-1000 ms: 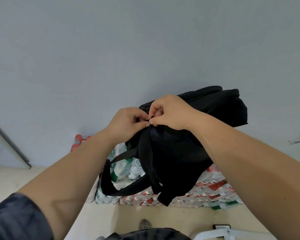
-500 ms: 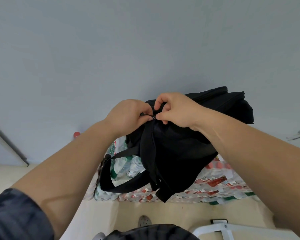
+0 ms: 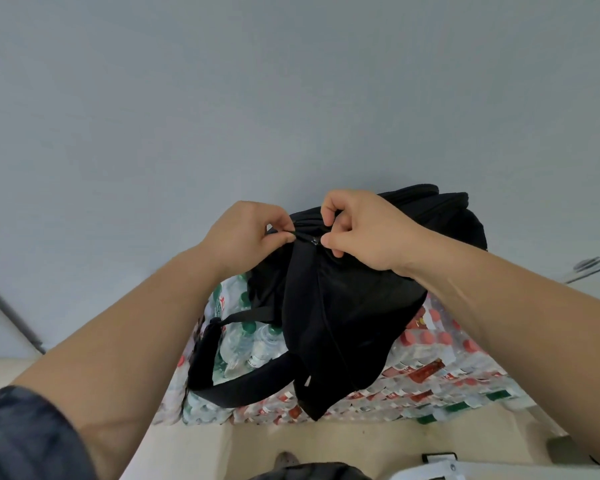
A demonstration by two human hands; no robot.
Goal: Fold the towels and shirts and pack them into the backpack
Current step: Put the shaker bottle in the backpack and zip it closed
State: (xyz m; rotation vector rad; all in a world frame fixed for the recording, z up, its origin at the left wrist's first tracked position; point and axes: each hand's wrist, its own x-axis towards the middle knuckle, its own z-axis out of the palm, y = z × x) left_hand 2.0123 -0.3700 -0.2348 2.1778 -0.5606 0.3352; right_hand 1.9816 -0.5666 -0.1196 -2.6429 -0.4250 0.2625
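Note:
A black backpack (image 3: 354, 306) is held up in the air in front of a pale wall, its shoulder straps (image 3: 243, 382) hanging down in a loop at the lower left. My left hand (image 3: 246, 233) pinches the fabric at the top of the backpack. My right hand (image 3: 361, 226) pinches the top edge just beside a small zipper slider (image 3: 314, 241). A gap now lies between the two hands. No towels or shirts show; the inside of the backpack is hidden.
Shrink-wrapped packs of water bottles (image 3: 440, 375) with red and green caps are stacked on the floor behind the backpack. A white frame (image 3: 440, 471) shows at the bottom right. A grey rail (image 3: 11, 317) slants along the wall at left.
My hands, which met at the top of the backpack, have drawn slightly apart, the right one sliding right. The backpack has shifted a little with them.

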